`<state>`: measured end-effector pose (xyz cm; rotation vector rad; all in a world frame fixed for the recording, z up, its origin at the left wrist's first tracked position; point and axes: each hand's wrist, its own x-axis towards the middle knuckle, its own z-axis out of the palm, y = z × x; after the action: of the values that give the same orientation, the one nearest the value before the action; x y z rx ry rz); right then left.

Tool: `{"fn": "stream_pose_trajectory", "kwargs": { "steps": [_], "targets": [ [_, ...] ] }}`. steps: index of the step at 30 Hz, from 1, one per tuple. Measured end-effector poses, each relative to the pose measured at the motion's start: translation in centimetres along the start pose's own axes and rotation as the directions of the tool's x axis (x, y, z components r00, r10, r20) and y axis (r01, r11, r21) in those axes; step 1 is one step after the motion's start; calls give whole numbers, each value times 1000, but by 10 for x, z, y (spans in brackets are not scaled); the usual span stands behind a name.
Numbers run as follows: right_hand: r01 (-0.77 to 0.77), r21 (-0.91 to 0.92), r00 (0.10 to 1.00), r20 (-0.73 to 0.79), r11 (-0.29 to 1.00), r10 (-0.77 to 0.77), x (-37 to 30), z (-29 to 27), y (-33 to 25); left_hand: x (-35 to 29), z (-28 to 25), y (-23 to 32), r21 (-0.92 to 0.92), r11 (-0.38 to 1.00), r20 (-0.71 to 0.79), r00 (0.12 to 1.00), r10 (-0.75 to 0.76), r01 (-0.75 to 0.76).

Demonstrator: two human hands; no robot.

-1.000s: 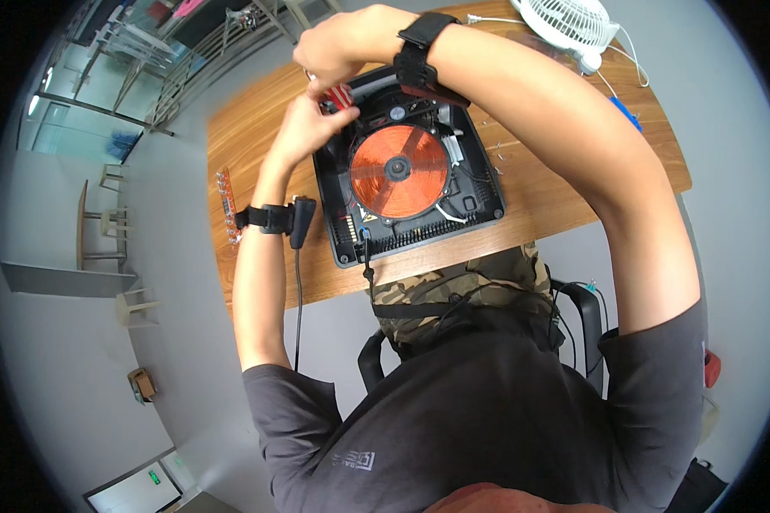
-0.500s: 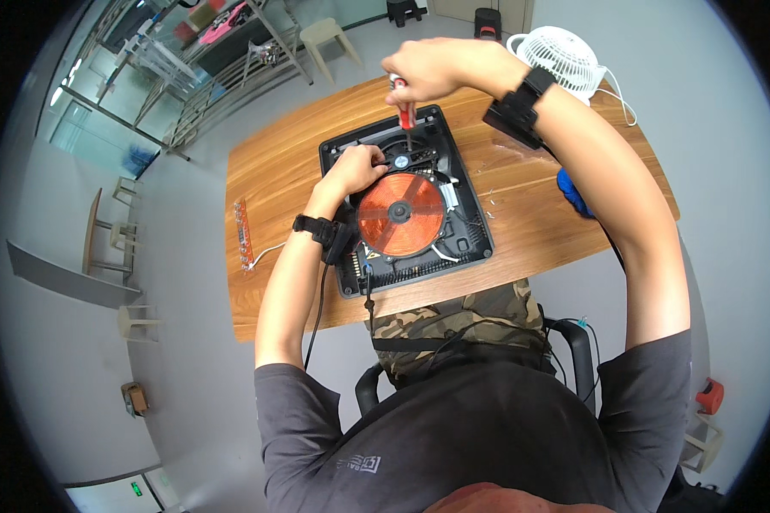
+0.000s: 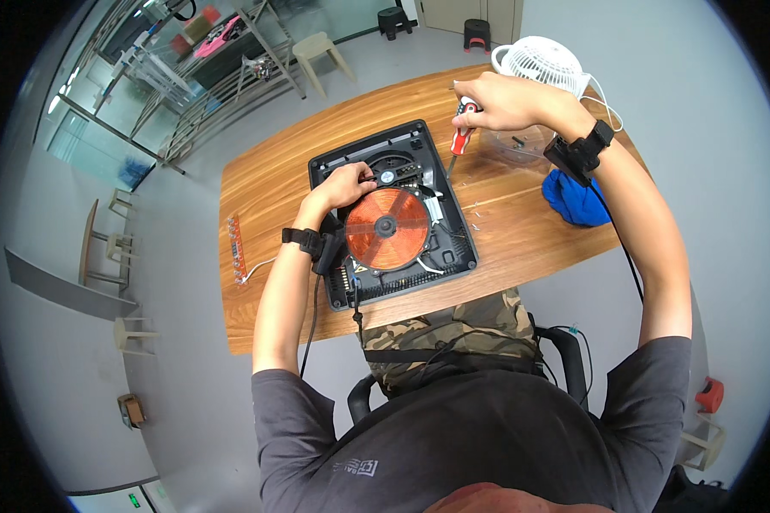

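Note:
An opened induction cooker (image 3: 464, 231) lies on the wooden table, its black base holding a round copper coil (image 3: 387, 229). Behind the coil sits a black cooling fan (image 3: 388, 177). My left hand (image 3: 344, 186) rests at the fan's left side, fingers curled and closed against it; the fingertips are partly hidden. My right hand (image 3: 509, 101) grips a screwdriver (image 3: 463, 128) with a red and white handle. Its shaft points down beside the cooker's right edge, apart from the fan. Several small screws (image 3: 476, 215) are scattered on the table right of the cooker.
Right of my right hand's screwdriver is a clear plastic container (image 3: 522, 147) with small dark pieces. A blue cloth (image 3: 577, 198) lies near the right edge, and a white desk fan (image 3: 543, 61) stands behind. An orange strip (image 3: 236, 248) with a white cord lies at the left.
My right hand has carried the screwdriver up off the fan area and rightward, past the cooker's edge. The left hand stays at the fan. The view has shifted slightly, uncovering more of the blue cloth.

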<state>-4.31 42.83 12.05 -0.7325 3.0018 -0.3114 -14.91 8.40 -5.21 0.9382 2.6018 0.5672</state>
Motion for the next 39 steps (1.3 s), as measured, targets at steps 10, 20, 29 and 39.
{"fn": "stream_pose_trajectory", "kwargs": {
  "steps": [10, 20, 29, 39],
  "targets": [
    [4, 16, 999, -38, 1000, -3, -4, -14, -5, -5, -6, 18, -131, 989, -44, 996, -77, 71],
    [10, 11, 998, -64, 1000, -9, -22, -20, 6, 13, -10, 58, -461, 888, -14, 1000, -14, 6],
    [-81, 105, 988, -119, 991, 94, -69, 6, 32, 15, -16, 75, -395, 918, -96, 995, -20, -20],
    [-187, 165, 962, -171, 968, 215, -112, 44, 39, 20, -24, 55, 106, 993, -80, 994, 68, -59]
  ]
}}
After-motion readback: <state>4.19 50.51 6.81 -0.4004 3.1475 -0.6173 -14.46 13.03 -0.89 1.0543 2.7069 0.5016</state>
